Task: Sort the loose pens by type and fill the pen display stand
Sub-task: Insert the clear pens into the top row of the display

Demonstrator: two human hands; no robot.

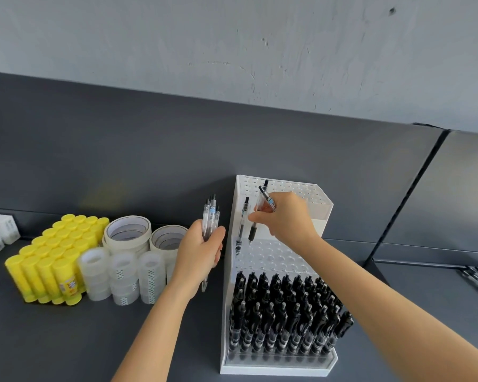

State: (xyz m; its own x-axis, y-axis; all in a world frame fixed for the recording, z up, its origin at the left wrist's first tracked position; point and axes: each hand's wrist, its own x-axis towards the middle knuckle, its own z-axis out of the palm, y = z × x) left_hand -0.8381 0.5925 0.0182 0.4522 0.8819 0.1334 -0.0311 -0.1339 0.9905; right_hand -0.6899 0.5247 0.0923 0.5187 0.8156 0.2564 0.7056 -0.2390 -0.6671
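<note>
Partly, the left hand (pixel 202 250) and right hand (pixel 285 217) hide their gripped pens (pixel 210 216).

**One head-worn view**

A single wide-angle camera sits on the person's head, facing forward and down. It is close: both forearms run up from the bottom edge to the left hand (pixel 202 252) and right hand (pixel 284 216) mid-frame. Beyond the hands the table (pixel 66 340) and grey wall (pixel 232 51) appear tilted.
</note>
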